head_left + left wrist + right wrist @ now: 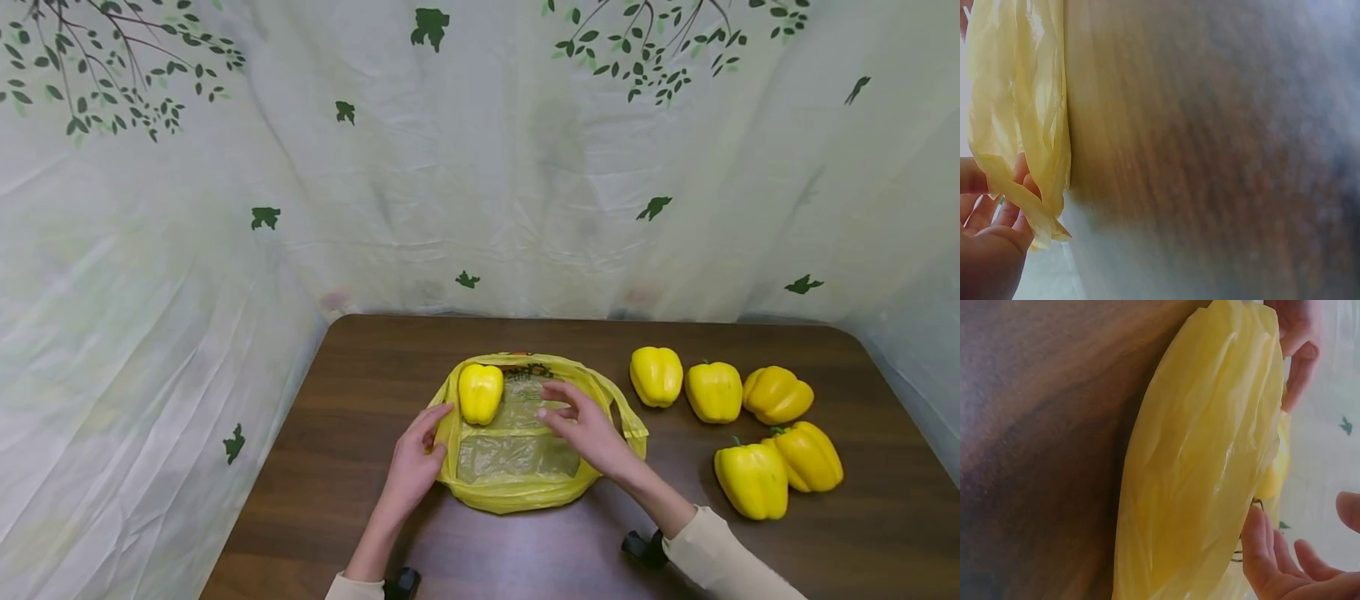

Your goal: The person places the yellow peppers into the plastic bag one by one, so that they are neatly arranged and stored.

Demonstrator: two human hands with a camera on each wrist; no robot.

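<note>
A yellow plastic bag (517,496) lies spread on the table with its mouth wide, facing up. Inside it, at the back left, sits one yellow bell pepper (481,393). My left hand (417,458) grips the bag's left edge; in the left wrist view a strip of the bag (1019,194) passes between its fingers and thumb. Over the right part of the mouth hovers my right hand (588,429), its fingers loosely bent and apart, holding nothing. The right wrist view shows that hand (1291,569) by the bag's rim, thumb well away from the fingers.
Several more yellow bell peppers stand and lie on the brown table (360,375) to the right of the bag, the nearest pepper (752,481) toward the front. Behind the table hangs a pale curtain (480,183) printed with leaves. A dark wrist strap (645,550) is on my right wrist.
</note>
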